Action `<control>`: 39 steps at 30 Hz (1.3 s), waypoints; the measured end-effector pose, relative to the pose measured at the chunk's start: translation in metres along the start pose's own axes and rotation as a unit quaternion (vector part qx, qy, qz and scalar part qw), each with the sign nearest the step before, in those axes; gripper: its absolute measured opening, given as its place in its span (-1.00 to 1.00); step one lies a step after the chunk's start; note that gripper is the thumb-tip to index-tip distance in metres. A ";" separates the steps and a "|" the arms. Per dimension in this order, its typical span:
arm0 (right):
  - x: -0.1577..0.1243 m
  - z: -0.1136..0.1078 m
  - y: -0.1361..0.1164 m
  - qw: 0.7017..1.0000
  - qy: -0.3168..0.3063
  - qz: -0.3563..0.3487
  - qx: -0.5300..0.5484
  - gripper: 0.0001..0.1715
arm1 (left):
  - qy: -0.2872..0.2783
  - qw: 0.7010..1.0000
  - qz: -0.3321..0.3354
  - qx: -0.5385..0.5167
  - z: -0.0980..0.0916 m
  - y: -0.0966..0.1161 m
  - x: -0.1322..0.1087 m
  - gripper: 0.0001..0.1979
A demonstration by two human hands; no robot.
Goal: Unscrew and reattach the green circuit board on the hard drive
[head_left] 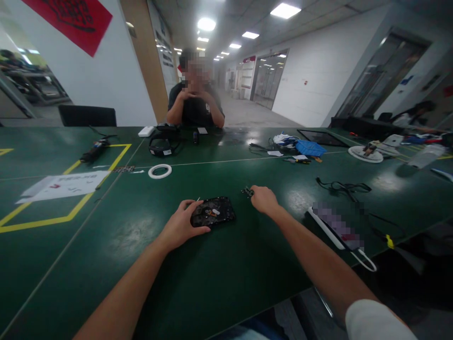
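A black opened device (222, 210), phone-like with small parts showing inside, lies on the green table (198, 283). My left hand (182, 224) grips its left end, thumb along the near edge and fingers at the far edge. To the right of the device, my right hand (264, 199) is closed around a small dark part (247, 191), too small to make out clearly. That part is held just above or at the table surface and apart from the device.
A white ring (160, 171) lies beyond my left hand. At the right are a phone-like item (336, 226) with a white cable, black cables (345, 187) and a blue basket (310, 148). A person (196, 101) sits across the table.
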State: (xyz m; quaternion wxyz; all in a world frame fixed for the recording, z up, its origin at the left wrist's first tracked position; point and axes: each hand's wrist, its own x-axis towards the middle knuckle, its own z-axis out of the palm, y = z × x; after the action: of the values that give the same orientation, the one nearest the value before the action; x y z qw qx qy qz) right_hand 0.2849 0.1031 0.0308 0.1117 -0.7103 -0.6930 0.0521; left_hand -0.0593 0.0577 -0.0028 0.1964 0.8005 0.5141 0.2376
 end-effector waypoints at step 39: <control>-0.033 0.035 -0.075 0.654 -0.171 0.026 0.736 -0.47 | 0.019 0.999 -0.008 -0.036 -0.019 -0.014 -0.014 -0.12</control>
State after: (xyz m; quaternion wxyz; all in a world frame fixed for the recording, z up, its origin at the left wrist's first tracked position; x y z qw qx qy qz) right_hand 0.2025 0.0747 0.0116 0.4763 -0.3912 -0.4157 0.6688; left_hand -0.0856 0.0517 0.0020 0.2176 0.7839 0.5155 0.2693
